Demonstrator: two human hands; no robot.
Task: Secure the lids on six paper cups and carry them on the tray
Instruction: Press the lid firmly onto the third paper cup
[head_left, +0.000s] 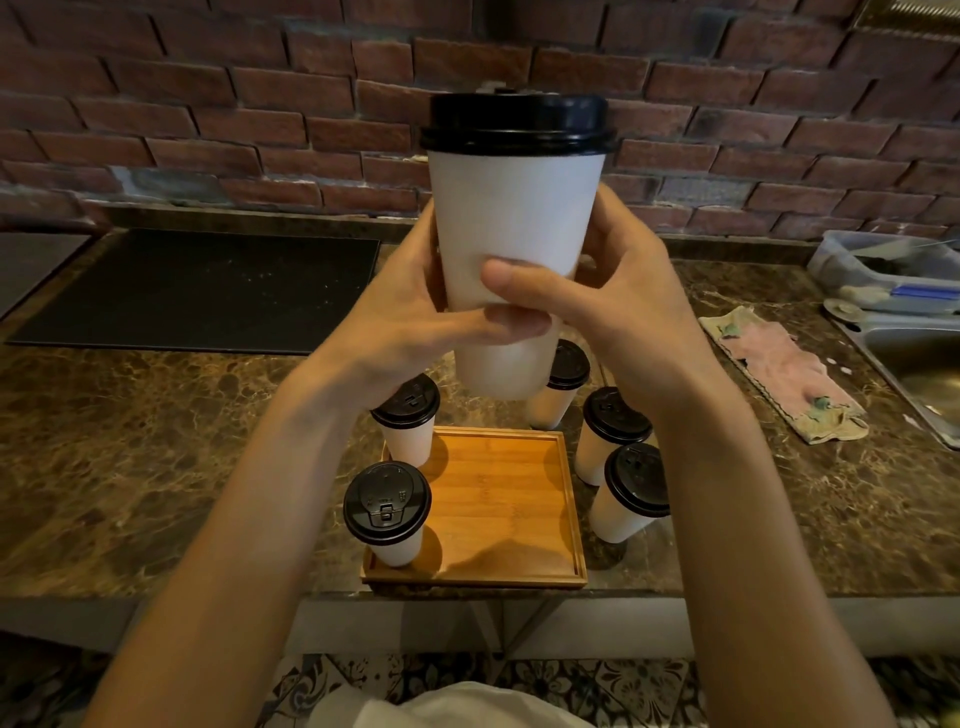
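I hold a white paper cup (511, 218) with a black lid (518, 123) upright in front of me, high above the counter. My left hand (410, 317) and my right hand (618, 301) both wrap around its lower half, thumbs across the front. Below lies a square wooden tray (498, 499). One lidded cup (388, 512) stands on the tray's near left corner, another lidded cup (408, 418) at its far left edge. Three more lidded cups stand on the counter: one (561, 384) behind the tray and two to its right (610, 431), (631, 491).
The brown marble counter (156, 441) ends at a near edge just below the tray. A black mat (202, 286) lies at the back left. A crumpled cloth (779, 369), a steel sink (924, 364) and a plastic tub (883, 265) are on the right. Brick wall behind.
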